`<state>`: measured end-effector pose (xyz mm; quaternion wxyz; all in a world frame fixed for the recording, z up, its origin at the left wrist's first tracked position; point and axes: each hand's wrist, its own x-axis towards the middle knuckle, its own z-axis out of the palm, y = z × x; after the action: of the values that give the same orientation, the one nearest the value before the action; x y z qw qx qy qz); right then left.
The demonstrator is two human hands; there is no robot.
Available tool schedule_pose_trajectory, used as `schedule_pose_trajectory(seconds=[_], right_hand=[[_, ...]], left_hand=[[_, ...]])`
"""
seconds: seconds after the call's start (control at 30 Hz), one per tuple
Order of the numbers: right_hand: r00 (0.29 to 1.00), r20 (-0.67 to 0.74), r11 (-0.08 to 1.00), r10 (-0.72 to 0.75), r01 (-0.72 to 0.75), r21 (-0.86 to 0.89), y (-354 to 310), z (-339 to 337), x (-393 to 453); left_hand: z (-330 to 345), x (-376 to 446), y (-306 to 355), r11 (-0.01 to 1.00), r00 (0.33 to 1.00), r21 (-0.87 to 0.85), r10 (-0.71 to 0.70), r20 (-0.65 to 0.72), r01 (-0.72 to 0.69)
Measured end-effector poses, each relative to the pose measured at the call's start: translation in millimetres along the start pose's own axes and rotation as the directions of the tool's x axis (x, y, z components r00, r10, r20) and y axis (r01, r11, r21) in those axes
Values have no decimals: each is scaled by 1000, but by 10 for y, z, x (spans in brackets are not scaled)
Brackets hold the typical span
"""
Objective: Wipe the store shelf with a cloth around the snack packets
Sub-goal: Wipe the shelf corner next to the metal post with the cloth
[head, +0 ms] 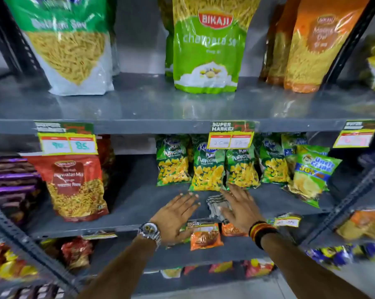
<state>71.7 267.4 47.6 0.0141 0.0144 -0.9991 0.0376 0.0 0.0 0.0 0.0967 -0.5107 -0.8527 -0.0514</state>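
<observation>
My left hand [175, 214], with a watch on its wrist, lies flat and open on the grey middle shelf [135, 203], fingers pointing to the back. My right hand [240, 208] is spread flat too, its fingertips touching the foot of the green puffcorn packets [206, 171]. A small grey-and-white checked cloth [215, 205] lies crumpled on the shelf between the hands, partly under the thumb side of my right hand. Neither hand is closed around it.
A red namkeen packet [74, 186] stands at the left of this shelf and a green chips packet [309, 180] leans at the right. Purple boxes [12, 180] are stacked far left. Price tags [230, 134] hang from the upper shelf [139, 104], which carries big pouches.
</observation>
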Motion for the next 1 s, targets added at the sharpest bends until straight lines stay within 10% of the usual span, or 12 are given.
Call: schedule_pose_trajectory(seconds=[0.23,0.43,1.0], right_hand=[[975,30,975,220,-221,34,32,633,196],[986,109,992,-126,126,5,343,619,369],[957,-150,942,-248,275,193,-167,60,-76]], left_hand=[[760,380,-211,999,989,15,-36,143,34],[858,393,-209,998,993,35,-59,107,56],[-126,-298,45,987,991,93,-135,2,134]])
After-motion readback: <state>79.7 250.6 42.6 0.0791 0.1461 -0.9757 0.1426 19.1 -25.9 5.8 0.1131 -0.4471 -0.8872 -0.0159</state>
